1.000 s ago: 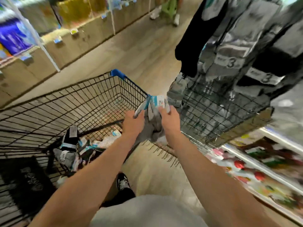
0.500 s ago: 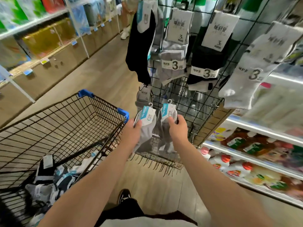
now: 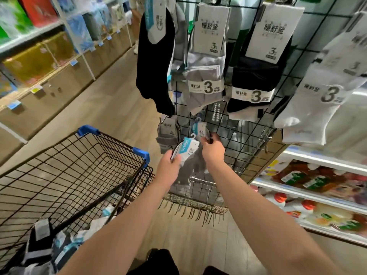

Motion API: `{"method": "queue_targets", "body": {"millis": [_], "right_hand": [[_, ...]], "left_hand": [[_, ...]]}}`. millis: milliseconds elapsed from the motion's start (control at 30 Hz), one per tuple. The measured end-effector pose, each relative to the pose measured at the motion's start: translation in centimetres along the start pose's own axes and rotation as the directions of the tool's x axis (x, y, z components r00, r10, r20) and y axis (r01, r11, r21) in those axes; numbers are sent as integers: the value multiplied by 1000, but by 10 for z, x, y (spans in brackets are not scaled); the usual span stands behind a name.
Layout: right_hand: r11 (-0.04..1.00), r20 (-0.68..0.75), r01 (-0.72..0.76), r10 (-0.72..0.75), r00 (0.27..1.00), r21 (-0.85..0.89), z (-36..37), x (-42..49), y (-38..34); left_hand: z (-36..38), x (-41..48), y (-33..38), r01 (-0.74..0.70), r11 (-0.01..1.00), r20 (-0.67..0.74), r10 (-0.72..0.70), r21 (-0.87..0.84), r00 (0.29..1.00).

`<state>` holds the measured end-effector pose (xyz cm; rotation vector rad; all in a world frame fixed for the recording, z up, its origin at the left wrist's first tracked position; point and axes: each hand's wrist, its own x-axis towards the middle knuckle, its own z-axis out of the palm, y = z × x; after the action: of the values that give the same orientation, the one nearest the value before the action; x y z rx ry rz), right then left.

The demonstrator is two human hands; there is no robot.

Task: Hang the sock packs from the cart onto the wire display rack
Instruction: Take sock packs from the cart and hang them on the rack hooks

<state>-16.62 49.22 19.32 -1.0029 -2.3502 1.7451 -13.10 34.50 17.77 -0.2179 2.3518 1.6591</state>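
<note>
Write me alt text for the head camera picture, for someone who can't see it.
A person's right hand holds a sock pack against the lower wire display rack, while the left hand grips a second pack beside it. Packs marked 3 hang above; a wire cart at left holds more socks.

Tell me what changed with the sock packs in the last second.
The right hand lifted one sock pack from over the cart forward to the wire rack. The left hand holds the other pack lower, apart. Both hands still grip their packs.
</note>
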Motion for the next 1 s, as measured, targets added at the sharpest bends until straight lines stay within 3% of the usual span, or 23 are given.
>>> {"method": "queue_targets", "body": {"millis": [333,500,567,667,1000], "right_hand": [[996,24,-78,76,997,51,11,15,-1],[976,-120,31,-6,993,213,8,-13,15],[961,-62,61,-46,997,270,4,-28,24],[977,14,96,-100,995,193,-1,-35,29],[986,-137,116,-99,986,120,10,-15,5]], "left_hand": [[9,22,-10,-1,1000,20,1,9,1000],[17,23,-6,-3,999,33,4,-38,999],[22,23,-2,-1,998,28,2,-57,1000],[26,25,6,-19,996,9,20,-85,1000],[36,47,25,-56,997,-42,54,-54,998]]}}
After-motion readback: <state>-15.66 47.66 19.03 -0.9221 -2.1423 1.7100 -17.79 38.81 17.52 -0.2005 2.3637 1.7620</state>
